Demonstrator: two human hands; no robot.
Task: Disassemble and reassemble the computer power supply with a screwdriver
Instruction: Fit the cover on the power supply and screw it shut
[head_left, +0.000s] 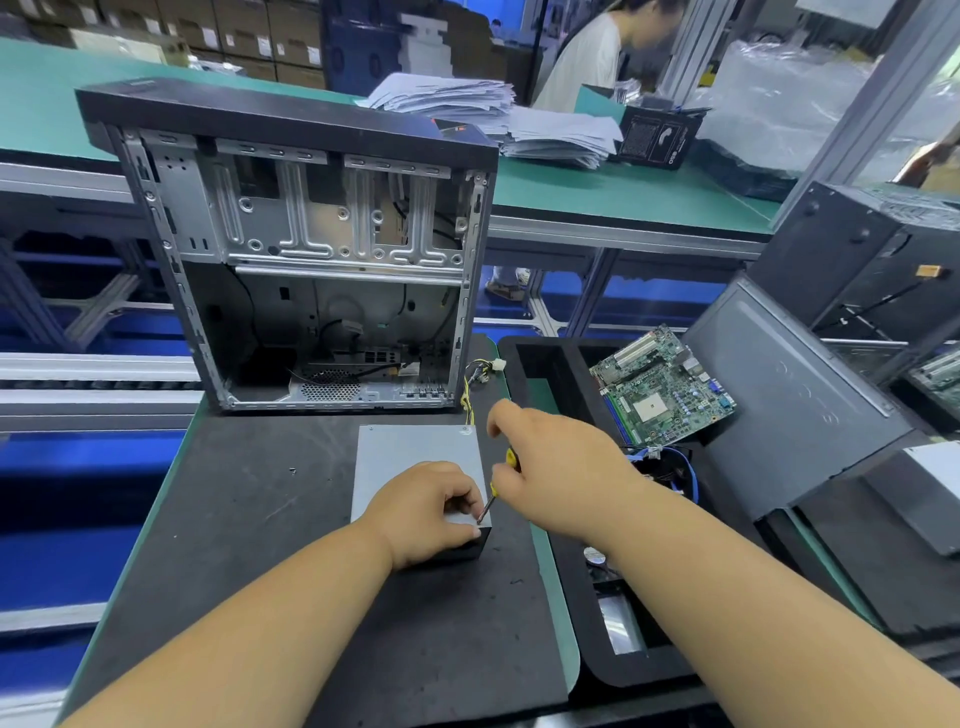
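A grey sheet-metal box of a computer power supply (410, 467), its near side black, lies flat on a black rubber work mat (249, 519), toward the mat's right edge and just in front of an open computer case. The left hand (426, 512) rests on the supply's near right corner, fingers curled and pinched close to the tip of a slim screwdriver with a yellow-and-black handle (506, 473); whether a screw sits between the fingertips cannot be told. The right hand (553, 462) is closed around the screwdriver's handle, index finger lifted, with the shaft angled down and left to the supply's top face at that corner. A bundle of yellow and black wires (475, 382) runs from the supply's far right corner to a white plug.

The black tower computer case with bare metal interior (291, 249) stands upright at the mat's far edge, its side panel off. Right of the mat, a black foam tray (561, 364) holds a green motherboard (662, 387) propped at a tilt, with blue cables (675, 467) beside it and a dark grey metal side panel (795, 400) leaning further right.

Behind runs a green-topped workbench (597, 187) carrying a stack of white papers (493, 111), where a person in a white shirt (582, 57) bends over. Brown cartons (234, 31) line the back wall.
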